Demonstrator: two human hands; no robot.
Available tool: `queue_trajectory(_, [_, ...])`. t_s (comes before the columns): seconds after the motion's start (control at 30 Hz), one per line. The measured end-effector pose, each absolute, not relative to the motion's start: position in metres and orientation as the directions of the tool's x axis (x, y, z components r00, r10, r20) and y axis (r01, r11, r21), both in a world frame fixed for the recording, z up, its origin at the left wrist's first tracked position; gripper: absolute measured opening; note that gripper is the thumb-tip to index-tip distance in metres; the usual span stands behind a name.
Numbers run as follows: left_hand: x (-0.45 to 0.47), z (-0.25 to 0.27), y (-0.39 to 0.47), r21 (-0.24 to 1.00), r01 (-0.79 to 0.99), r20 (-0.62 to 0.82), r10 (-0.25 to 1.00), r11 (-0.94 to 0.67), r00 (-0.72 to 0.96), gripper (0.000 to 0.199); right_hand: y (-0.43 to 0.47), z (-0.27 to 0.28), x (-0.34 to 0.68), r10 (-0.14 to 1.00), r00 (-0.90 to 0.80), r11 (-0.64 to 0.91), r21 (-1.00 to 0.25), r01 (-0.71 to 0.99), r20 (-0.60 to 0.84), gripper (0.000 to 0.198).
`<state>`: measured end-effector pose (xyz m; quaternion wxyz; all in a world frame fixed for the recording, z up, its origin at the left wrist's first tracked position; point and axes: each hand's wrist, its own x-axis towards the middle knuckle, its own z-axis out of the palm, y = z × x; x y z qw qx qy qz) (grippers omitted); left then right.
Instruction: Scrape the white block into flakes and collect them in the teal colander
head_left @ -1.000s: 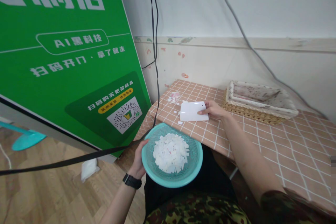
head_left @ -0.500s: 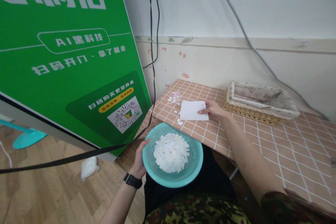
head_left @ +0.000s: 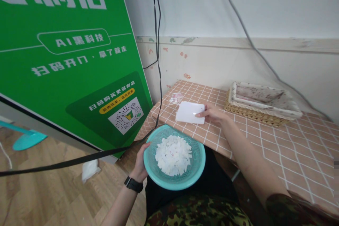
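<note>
My left hand [head_left: 141,160] grips the rim of a round teal plastic colander [head_left: 197,174] just below the table edge, over my lap. Inside it lies a heap of small white paper scraps [head_left: 173,155]. With thumb on top, my right hand [head_left: 212,113] pinches the right end of a flat white scraper [head_left: 189,112] with a small hole in its corner. The scraper is low over the table, near the edge above the colander. Just past its far left corner lies a small pile of white and pinkish scraps [head_left: 176,97].
The table wears a brown checked cloth [head_left: 275,144]. At the back right stands a wicker basket [head_left: 254,113] with a fabric lining. A green sign panel [head_left: 79,60] rises on the left, and a black strap [head_left: 79,160] crosses in front of it. A white packet [head_left: 90,169] is on the floor.
My right hand has moved the scraper a little left and toward the table edge. The loose scraps at its left side no longer show. The left hand and colander have barely moved.
</note>
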<state>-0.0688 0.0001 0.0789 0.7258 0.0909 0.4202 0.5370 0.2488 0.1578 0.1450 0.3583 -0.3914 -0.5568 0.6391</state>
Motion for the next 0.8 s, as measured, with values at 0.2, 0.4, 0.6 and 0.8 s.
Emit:
queue_trajectory(0.2, [-0.070,0.077,0.000,0.608,-0.693,-0.515,0.857,0.387,0.027,0.014,0.181,0.135,0.276,0.998,0.057,-0.029,-0.999,0.044,-0.026,0.045])
queue_trajectory(0.4, [-0.071,0.079,-0.001,0.614,-0.682,-0.513,0.858,0.396,0.036,0.014,0.175,0.142,0.282,0.980,-0.167,-0.098,-0.993,0.071,-0.109,0.042])
queue_trajectory(0.6, [-0.073,0.077,0.000,0.606,-0.687,-0.513,0.857,0.400,0.046,0.012,0.175,0.142,0.278,0.983,-0.158,-0.086,-0.996,0.036,-0.091,0.044])
queue_trajectory(0.8, [-0.074,0.075,0.000,0.615,-0.682,-0.506,0.861,0.396,0.044,0.015,0.169,0.144,0.276,0.925,-0.348,-0.147,-0.988,0.051,-0.155,0.042])
